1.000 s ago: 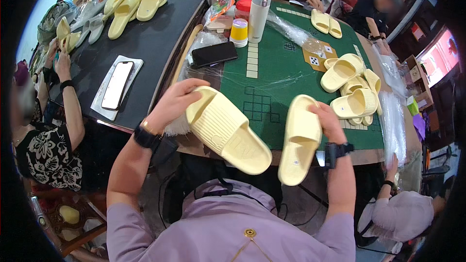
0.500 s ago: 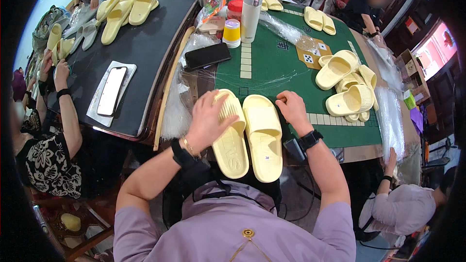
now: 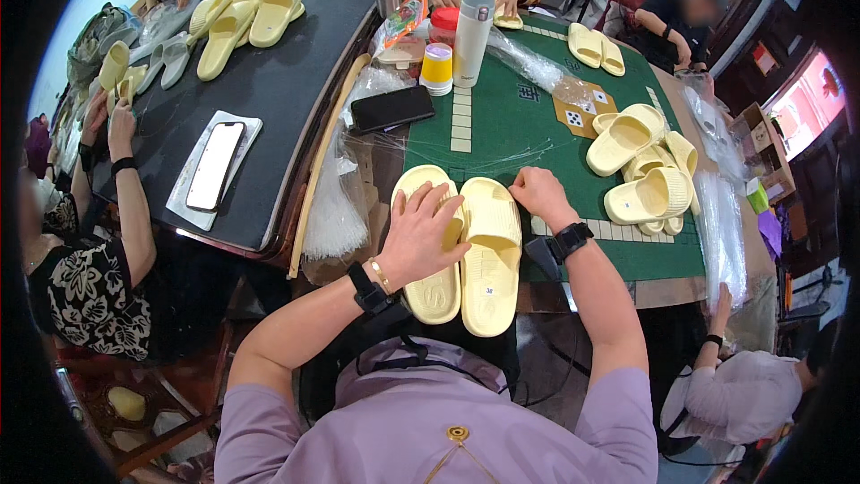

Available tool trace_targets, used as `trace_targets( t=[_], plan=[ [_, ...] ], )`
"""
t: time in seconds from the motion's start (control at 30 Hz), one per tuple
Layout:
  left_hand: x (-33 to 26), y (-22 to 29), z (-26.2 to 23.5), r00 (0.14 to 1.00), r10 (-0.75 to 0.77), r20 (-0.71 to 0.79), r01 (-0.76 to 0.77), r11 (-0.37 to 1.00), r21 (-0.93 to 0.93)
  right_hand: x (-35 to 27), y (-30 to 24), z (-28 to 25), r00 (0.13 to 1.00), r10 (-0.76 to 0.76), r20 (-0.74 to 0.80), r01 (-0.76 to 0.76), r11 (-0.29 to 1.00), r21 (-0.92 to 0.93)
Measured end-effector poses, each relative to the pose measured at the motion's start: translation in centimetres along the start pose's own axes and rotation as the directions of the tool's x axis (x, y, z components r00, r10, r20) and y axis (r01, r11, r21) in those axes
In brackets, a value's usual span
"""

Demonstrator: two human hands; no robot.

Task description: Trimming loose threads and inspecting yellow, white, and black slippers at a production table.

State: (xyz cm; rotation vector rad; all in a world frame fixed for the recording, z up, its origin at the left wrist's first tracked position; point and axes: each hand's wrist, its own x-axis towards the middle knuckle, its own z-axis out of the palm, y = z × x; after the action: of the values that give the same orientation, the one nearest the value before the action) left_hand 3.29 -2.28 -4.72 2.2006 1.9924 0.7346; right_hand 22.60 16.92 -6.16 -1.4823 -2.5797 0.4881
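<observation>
A pair of pale yellow slide slippers lies side by side at the near table edge, soles down and toes away from me. My left hand (image 3: 421, 231) rests across the left slipper (image 3: 432, 299), fingers spread over its strap, fingertips reaching toward the right slipper (image 3: 489, 285). A small white sticker is on the right slipper's insole. My right hand (image 3: 541, 194) is closed beside that slipper's toe, its fingers curled; whether anything thin is in them is hidden. Fine clear strands (image 3: 502, 161) lie on the green tabletop just beyond.
Several yellow slippers (image 3: 649, 166) are piled at the right. A flask (image 3: 472, 40), stacked cups (image 3: 436, 72) and a black phone (image 3: 391, 108) stand or lie beyond my left hand. Clear plastic bags (image 3: 719, 233) line the right edge. Other people sit around the tables.
My left hand has slid right and nearer across the left slipper's strap. The two slippers now sit closer together. My right hand's fingers look more tightly curled.
</observation>
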Motion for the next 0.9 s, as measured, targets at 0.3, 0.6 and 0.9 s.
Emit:
trace_targets(
  t=[0.3,0.6,0.9],
  plan=[
    [-0.3,-0.1,0.0,1.0,0.0,-0.002,0.0,1.0,-0.002,1.8,0.9,0.7,0.993,-0.092,0.077,0.101,0.988,-0.121],
    [-0.3,-0.3,-0.1,1.0,-0.006,0.009,0.007,1.0,-0.016,-0.8,-0.2,-6.7,0.848,0.038,-0.529,0.226,0.877,0.425],
    [0.7,1.7,-3.3,0.984,-0.17,0.055,0.144,0.575,-0.805,-7.5,-4.5,-6.7,0.857,-0.171,-0.487,0.363,0.87,0.333]
  ],
)
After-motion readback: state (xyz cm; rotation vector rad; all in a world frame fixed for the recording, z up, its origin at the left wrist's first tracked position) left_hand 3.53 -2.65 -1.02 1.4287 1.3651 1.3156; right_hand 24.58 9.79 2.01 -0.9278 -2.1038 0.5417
